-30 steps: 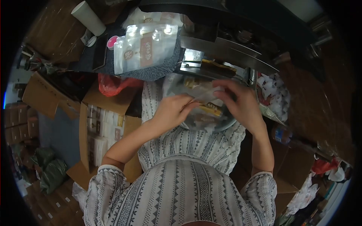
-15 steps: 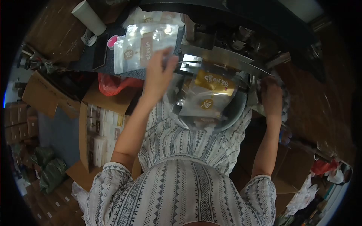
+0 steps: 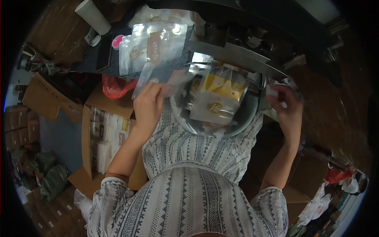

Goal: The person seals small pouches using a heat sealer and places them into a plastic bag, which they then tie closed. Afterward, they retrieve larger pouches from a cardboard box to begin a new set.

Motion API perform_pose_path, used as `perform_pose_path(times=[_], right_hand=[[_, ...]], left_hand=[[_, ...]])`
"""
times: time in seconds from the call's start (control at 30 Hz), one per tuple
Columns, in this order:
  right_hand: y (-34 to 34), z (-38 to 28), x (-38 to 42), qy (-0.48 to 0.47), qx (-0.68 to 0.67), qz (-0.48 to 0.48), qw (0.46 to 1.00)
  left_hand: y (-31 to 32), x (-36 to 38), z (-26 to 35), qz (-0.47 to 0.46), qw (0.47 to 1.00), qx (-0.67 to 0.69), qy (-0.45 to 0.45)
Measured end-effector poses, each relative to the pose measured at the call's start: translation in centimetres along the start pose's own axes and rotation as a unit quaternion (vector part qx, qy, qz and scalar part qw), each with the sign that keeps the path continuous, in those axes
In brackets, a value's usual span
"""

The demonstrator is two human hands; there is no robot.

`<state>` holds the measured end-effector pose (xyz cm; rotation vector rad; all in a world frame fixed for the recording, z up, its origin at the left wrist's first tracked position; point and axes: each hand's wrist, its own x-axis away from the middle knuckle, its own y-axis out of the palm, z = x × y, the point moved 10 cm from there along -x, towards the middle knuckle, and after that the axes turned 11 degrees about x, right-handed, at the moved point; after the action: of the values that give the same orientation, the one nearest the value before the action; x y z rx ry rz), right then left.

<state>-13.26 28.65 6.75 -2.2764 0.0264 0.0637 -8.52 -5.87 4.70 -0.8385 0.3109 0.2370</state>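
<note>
Left hand pulled back, fingers pinching 1 clear pouch above them.

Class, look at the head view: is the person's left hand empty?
No: the left hand holds a clear pouch pulled from the stack of pouches.

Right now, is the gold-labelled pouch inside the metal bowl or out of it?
Inside. The gold-labelled pouch lies tilted in the metal bowl, atop other packets; neither the left hand nor the right hand touches it.

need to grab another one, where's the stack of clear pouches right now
In the head view the stack of clear pouches lies upper left of centre on the dark mat, just beyond the left hand, right of the white cup.
</note>
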Motion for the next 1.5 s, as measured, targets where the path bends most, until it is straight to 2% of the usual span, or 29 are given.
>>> perform_pose_path(times=[0.03, 0.1, 0.13, 0.2, 0.3, 0.33, 0.4, 0.43, 0.47, 0.5, 0.57, 0.6, 0.67, 0.73, 0.8, 0.83, 0.87, 0.9, 0.93, 0.97, 1.0, 1.1, 1.13, 1.23, 1.3, 1.33, 1.4, 1.43, 1.5], right_hand=[[0.8, -1.6, 0.5, 0.001, 0.001, -0.001, 1.0], [2.6, -8.7, 2.0, -0.188, -0.032, -0.004, 0.982], [2.9, -9.4, 2.0, -0.189, -0.034, -0.002, 0.981], [3.6, -12.9, 3.4, -0.343, 0.087, 0.024, 0.935], [5.3, -12.1, 3.4, -0.319, 0.01, -0.081, 0.944], [5.4, -11.8, 3.3, -0.317, 0.011, -0.081, 0.945], [6.5, -9.0, 1.7, -0.172, -0.097, -0.148, 0.969], [6.6, -8.6, 1.6, -0.171, -0.097, -0.147, 0.969], [5.6, -7.6, 1.0, -0.151, -0.067, -0.081, 0.983], [4.4, -6.8, 0.8, -0.129, -0.038, -0.015, 0.991], [3.0, -5.9, 0.8, -0.126, 0.005, 0.002, 0.992], [2.2, -5.3, 0.9, -0.123, 0.046, 0.018, 0.991], [1.2, -3.6, 1.2, -0.081, 0.091, 0.025, 0.992], [0.4, -1.0, 0.7, -0.04, 0.135, 0.03, 0.99], [0.6, 3.2, -0.3, 0.003, 0.402, 0.037, 0.915], [0.8, 4.0, -0.4, 0.004, 0.402, 0.037, 0.915], [1.3, 5.1, -0.8, 0.014, 0.368, 0.012, 0.93], [1.9, 5.8, -1.2, 0.024, 0.333, -0.016, 0.943], [1.9, 6.0, -1.3, 0.025, 0.331, -0.019, 0.943], [1.9, 6.0, -1.4, 0.018, 0.302, -0.032, 0.953], [1.9, 5.7, -1.6, 0.009, 0.274, -0.045, 0.961], [1.0, 4.5, -1.1, 0.055, 0.252, -0.035, 0.965], [0.6, 4.0, -0.4, 0.058, 0.254, -0.038, 0.965], [-1.2, 3.0, 0.4, 0.103, 0.191, 0.025, 0.976], [0.3, -0.5, 0.6, -0.006, -0.024, -0.005, 1.0], [1.0, -1.4, 0.8, -0.004, -0.024, -0.003, 1.0], [3.4, -6.4, 1.3, -0.123, -0.117, -0.054, 0.984], [3.9, -7.8, 1.6, -0.123, -0.117, -0.054, 0.984], [3.9, -12.6, 2.9, -0.24, -0.082, -0.028, 0.967]], left_hand=[[0.2, 0.3, 1.9, -0.002, 0.999, 0.029, 0.027], [0.5, 0.4, 4.3, -0.004, 0.997, 0.056, 0.059], [0.8, 0.4, 5.4, -0.017, 0.994, 0.073, 0.085], [0.9, 0.6, 6.4, -0.027, 0.99, 0.086, 0.111], [2.9, 1.5, 7.3, -0.096, 0.979, 0.102, 0.148], [4.7, 1.9, 6.7, -0.151, 0.972, 0.14, 0.117], [6.9, 2.2, 6.6, -0.206, 0.958, 0.178, 0.087], [8.8, 2.0, 5.5, -0.253, 0.938, 0.238, -0.003], [10.6, 2.0, 4.6, -0.296, 0.904, 0.293, -0.091], [11.1, 1.0, 4.8, -0.296, 0.904, 0.294, -0.091], [13.8, 0.3, 3.4, -0.34, 0.818, 0.386, -0.259], [14.7, -0.4, 3.5, -0.34, 0.817, 0.388, -0.259], [16.1, -1.5, 2.4, -0.244, 0.737, 0.522, -0.354], [16.4, -1.7, 2.7, -0.259, 0.737, 0.532, -0.326], [16.1, -1.2, 2.4, -0.241, 0.742, 0.525, -0.34], [15.6, -1.4, 1.6, -0.242, 0.742, 0.524, -0.34], [11.7, -4.2, -0.2, -0.144, 0.867, 0.421, -0.224], [7.5, -5.8, -0.9, -0.04, 0.949, 0.295, -0.099], [6.8, -5.4, -3.0, -0.042, 0.95, 0.293, -0.102], [5.2, -5.1, -3.4, -0.014, 0.999, 0.028, 0.013], [5.0, -4.3, -2.6, 0.017, 0.963, -0.239, 0.126], [5.2, -1.4, -2.4, -0.056, 0.977, -0.149, 0.142], [3.6, -1.7, -3.5, -0.033, 0.992, -0.055, 0.112], [1.8, -1.3, -5.1, -0.008, 0.996, -0.074, 0.046], [1.6, -1.0, -4.4, -0.023, 0.996, -0.077, 0.042], [1.7, -0.8, -3.8, -0.038, 0.995, -0.078, 0.039], [1.0, -0.1, -2.2, -0.013, 0.998, -0.047, 0.032], [0.3, 0.3, -1.4, 0.011, 1.0, -0.016, 0.023], [-0.3, 0.6, 1.5, 0.017, 0.999, 0.022, 0.033]])
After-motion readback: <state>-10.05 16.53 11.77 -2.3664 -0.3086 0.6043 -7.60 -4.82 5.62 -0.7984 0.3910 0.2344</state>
